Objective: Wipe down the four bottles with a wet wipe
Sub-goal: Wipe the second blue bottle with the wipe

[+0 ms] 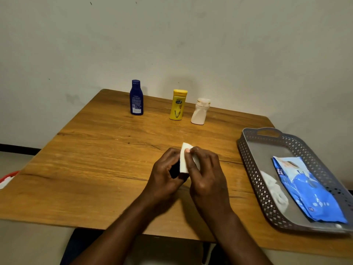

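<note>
Both hands are working together close in: the left hand [164, 175] is gripping a dark bottle [174, 170], mostly hidden, while the right hand [205, 173] is pressing a white wipe [184, 159] against it. Three bottles are standing upright beyond the hands on the surface [95, 150]: white bottle [200, 111] nearest, then yellow bottle [178, 105], blue bottle [136, 97] farther left.

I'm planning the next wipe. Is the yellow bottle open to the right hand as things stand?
Probably yes: bare table lies between the right hand and the yellow bottle, though that hand is busy with a white wipe.
</note>
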The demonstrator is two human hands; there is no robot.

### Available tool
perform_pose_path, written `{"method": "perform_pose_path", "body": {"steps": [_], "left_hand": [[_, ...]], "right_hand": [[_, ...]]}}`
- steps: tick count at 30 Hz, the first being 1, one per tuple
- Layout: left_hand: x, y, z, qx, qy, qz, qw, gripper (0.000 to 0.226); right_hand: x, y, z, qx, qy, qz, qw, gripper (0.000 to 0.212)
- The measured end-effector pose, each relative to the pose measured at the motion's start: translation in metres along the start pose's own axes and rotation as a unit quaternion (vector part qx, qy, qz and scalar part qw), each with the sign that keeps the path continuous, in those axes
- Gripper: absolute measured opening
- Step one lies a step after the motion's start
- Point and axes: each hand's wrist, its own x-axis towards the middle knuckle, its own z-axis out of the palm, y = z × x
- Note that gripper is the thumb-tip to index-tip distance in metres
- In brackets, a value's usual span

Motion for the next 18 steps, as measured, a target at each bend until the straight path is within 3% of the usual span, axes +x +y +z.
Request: {"method": "perform_pose_path", "body": {"steps": [4, 6, 9, 11, 14, 16, 18], "left_hand": [[0.0, -0.006, -0.002, 0.065, -0.008, 0.003, 0.998, 0.049], [0.001, -0.01, -0.002, 0.087, -0.008, 0.004, 0.996, 0.05], [0.002, -0.013, -0.002, 0.104, -0.009, 0.006, 0.994, 0.051], [0.001, -0.014, -0.002, 0.11, -0.015, 0.001, 0.994, 0.058], [-0.002, -0.014, -0.001, 0.099, -0.02, -0.029, 0.994, 0.07], [-0.004, -0.011, 0.0, 0.041, -0.026, -0.061, 0.997, 0.073], [-0.003, -0.009, 0.0, 0.017, -0.03, -0.069, 0.997, 0.078]], "right_hand": [[-0.008, 0.014, 0.002, 0.005, -0.001, 0.01, 1.0, 0.042], [-0.011, 0.017, 0.003, 0.069, 0.004, 0.06, 0.996, 0.043], [-0.005, 0.017, -0.002, 0.241, 0.041, 0.212, 0.946, 0.05], [0.003, 0.018, -0.009, 0.296, 0.073, 0.254, 0.918, 0.046], [0.013, 0.019, -0.023, 0.278, 0.052, 0.135, 0.95, 0.038], [0.018, 0.013, -0.031, 0.189, -0.028, 0.002, 0.982, 0.033], [0.021, 0.011, -0.033, 0.069, -0.096, -0.106, 0.987, 0.031]]}}
